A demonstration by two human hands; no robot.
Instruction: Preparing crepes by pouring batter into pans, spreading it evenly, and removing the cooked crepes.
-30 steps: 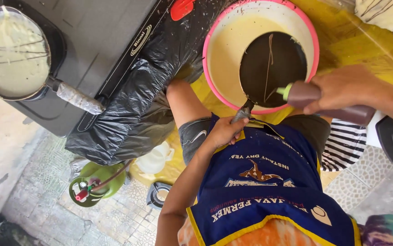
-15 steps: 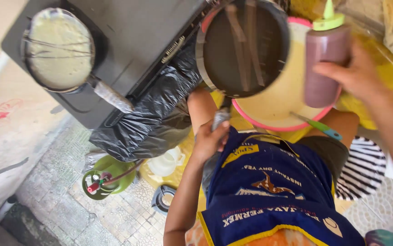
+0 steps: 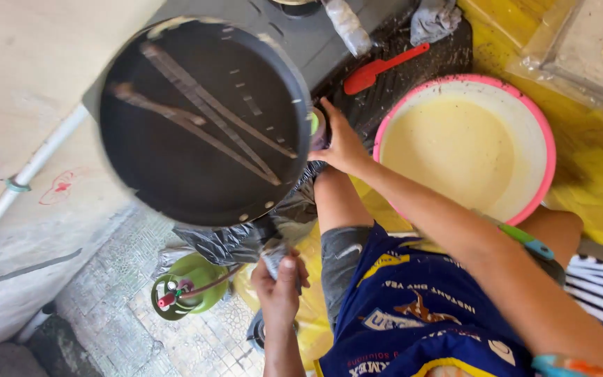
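Red spatula (image 3: 378, 69), green gas cylinder (image 3: 186, 290)

left hand (image 3: 278, 286) grip closed, low | right hand (image 3: 343, 143) apparently closed, extended

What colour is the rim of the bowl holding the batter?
Pink: the bowl has a pink rim around pale yellow batter, seen in the head view.

1. Both forearms are bare from each grip up past the elbow.
2. A dark blue apron (image 3: 420, 314) with yellow trim and printed white and yellow artwork covers the lap below the grips.
3. Grey shorts (image 3: 340, 258) with a small white mark show beside the apron.
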